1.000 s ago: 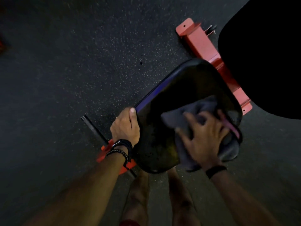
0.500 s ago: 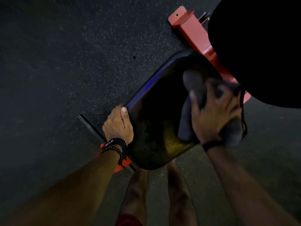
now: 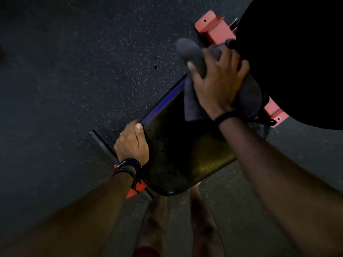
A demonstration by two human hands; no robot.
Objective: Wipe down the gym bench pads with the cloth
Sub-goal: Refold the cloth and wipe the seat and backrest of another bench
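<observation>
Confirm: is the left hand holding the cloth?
No: the left hand grips the seat pad edge; the right hand holds the cloth.

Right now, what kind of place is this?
Most likely a gym. There is a black bench pad on a red frame, over dark speckled rubber flooring. The right hand presses a cloth on the pad.
</observation>
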